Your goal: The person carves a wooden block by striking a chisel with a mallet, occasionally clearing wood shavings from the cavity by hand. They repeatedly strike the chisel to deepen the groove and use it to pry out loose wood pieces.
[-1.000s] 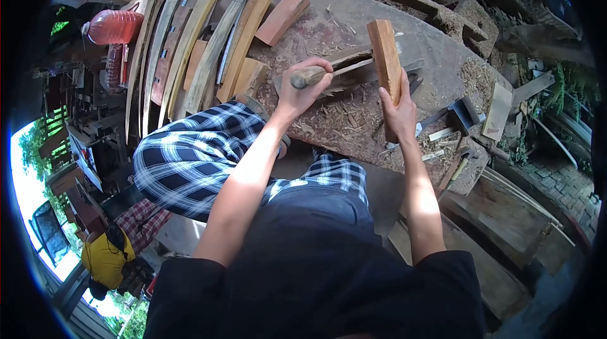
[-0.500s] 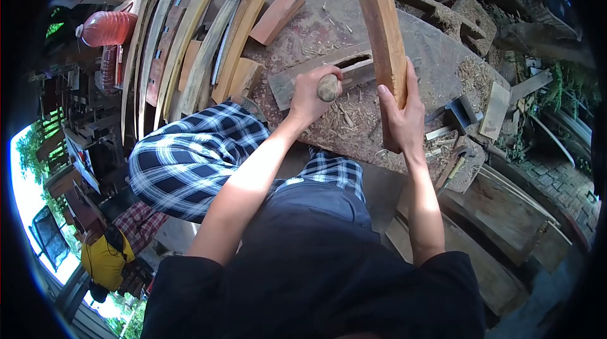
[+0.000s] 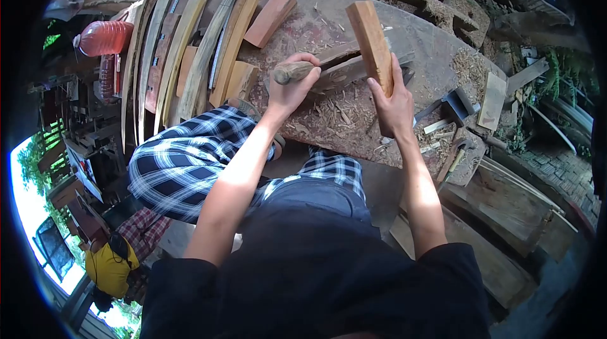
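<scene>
My left hand (image 3: pixel 296 89) is closed around a rounded wooden tool handle (image 3: pixel 291 73), its butt end pointing left. The tool's working end is hidden. Beside that hand lies a length of wood with a long dark slot (image 3: pixel 344 74), flat on the workbench (image 3: pixel 303 38). My right hand (image 3: pixel 393 108) grips a squared wooden block (image 3: pixel 368 35) by its lower part. The block is raised above the bench, its far end tilted up and left. Wood chips (image 3: pixel 344 114) are scattered between my hands.
Long wood strips (image 3: pixel 202 67) and a reddish block (image 3: pixel 270 18) lie at the left. Nearby is a bottle of red liquid (image 3: pixel 106 38). A dark metal piece (image 3: pixel 456 106) and a hammer (image 3: pixel 456 155) lie at the right. A person in yellow (image 3: pixel 112 268) is at lower left.
My left hand has moved left, and the tool handle has tipped over to the left. The right hand and its block have shifted slightly left, with the block's top lower.
</scene>
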A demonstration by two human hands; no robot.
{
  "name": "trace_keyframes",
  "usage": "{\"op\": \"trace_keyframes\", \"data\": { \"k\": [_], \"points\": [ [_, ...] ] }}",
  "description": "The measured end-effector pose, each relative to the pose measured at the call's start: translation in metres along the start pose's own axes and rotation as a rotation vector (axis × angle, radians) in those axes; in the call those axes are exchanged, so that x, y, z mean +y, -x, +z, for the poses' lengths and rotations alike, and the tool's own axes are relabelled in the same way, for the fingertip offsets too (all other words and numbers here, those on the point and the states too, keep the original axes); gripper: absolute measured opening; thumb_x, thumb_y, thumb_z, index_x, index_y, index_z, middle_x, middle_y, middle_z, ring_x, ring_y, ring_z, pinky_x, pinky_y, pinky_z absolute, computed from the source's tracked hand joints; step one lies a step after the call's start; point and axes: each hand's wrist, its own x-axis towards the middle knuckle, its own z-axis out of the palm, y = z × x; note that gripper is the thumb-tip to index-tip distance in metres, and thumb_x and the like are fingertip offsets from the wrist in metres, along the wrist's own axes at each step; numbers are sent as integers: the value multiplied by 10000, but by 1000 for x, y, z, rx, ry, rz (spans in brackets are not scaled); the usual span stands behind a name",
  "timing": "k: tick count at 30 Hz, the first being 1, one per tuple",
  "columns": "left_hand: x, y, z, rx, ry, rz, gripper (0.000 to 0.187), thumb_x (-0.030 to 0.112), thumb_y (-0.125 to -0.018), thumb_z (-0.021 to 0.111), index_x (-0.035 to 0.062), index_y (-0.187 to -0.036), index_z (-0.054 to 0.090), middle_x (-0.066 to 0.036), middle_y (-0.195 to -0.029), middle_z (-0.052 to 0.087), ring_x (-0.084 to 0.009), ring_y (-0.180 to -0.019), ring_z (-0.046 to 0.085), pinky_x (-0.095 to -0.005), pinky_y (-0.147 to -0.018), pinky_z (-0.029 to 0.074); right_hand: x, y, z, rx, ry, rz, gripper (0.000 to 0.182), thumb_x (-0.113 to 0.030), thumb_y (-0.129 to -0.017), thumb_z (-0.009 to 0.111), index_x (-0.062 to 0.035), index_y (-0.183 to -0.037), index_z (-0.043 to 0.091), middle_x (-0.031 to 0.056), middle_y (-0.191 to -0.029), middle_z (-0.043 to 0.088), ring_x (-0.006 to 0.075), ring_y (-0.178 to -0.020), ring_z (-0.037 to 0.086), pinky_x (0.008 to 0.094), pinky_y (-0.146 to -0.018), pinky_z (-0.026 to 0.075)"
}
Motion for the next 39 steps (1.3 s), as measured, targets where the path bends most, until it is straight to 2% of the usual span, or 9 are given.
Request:
{"op": "trace_keyframes", "data": {
  "k": [8, 9, 18, 23, 26, 27, 31, 34, 39],
  "points": [
    [12, 2, 28, -16, -102, 89, 146, 101, -865, 727, 79, -1009, 725, -34, -945, 740, -97, -869, 693, -264, -785, 539, 48, -5, 26, 67, 34, 58, 833, -517, -933, 643, -269, -1614, 233, 292, -1100, 711, 507, -1007, 683, 545, -858, 559],
    [12, 2, 34, 26, -104, 137, 124, 91, -850, 716, 63, -969, 695, -62, -834, 718, -123, -801, 699, -279, -748, 530, 48, -5, 26, 69, -1, 52, 831, -512, -932, 646, -272, -1613, 235, 289, -1104, 710, 509, -1012, 679, 547, -860, 558],
    [33, 6, 35, 111, -75, 77, 125, 87, -878, 727, 49, -996, 715, -50, -964, 744, -117, -884, 701, -265, -802, 537, 45, -1, 19, 58, 57, 35, 840, -489, -923, 665, -296, -1614, 228, 271, -1091, 718, 491, -983, 691, 547, -822, 571],
    [23, 15, 40, 98, -83, 142, 183, 82, -872, 745, 40, -1048, 724, -110, -1041, 764, -195, -961, 734, -298, -866, 553, 47, -3, 19, 48, 72, 52, 842, -490, -920, 666, -301, -1615, 230, 253, -1089, 724, 482, -970, 697, 540, -824, 572],
    [14, 22, 49, 194, -145, 294, 176, 28, -846, 747, 21, -1016, 702, -114, -972, 743, -214, -902, 736, -306, -806, 552, 47, -1, 18, 51, 63, 54, 848, -497, -917, 667, -303, -1617, 229, 250, -1087, 725, 482, -970, 698, 540, -827, 572],
    [15, 25, 50, 185, -140, 261, 190, 29, -840, 757, 18, -1021, 702, -125, -1019, 745, -257, -936, 738, -328, -831, 556, 46, -2, 18, 46, 65, 57, 850, -500, -916, 666, -304, -1618, 227, 252, -1088, 725, 481, -971, 698, 540, -829, 571],
    [12, 27, 53, 203, -145, 237, 183, 27, -843, 751, 21, -1020, 703, -139, -1005, 743, -255, -936, 740, -328, -833, 555, 49, -3, 20, 35, 57, 59, 855, -504, -914, 666, -305, -1619, 225, 253, -1086, 725, 483, -970, 698, 539, -832, 571],
    [8, 23, 54, 161, -174, 233, 167, 61, -875, 734, 25, -1038, 726, -125, -1057, 764, -201, -987, 741, -304, -863, 560, 51, -4, 18, 48, 51, 43, 857, -503, -913, 666, -304, -1619, 223, 258, -1079, 725, 485, -966, 698, 538, -833, 571],
    [5, 17, 46, 74, -220, 150, 188, 73, -872, 739, 27, -1055, 729, -94, -973, 766, -150, -882, 734, -280, -807, 557, 53, -4, 22, 51, 52, 35, 852, -504, -911, 668, -297, -1617, 236, 257, -1070, 727, 485, -965, 699, 540, -830, 572]
  ]
}}
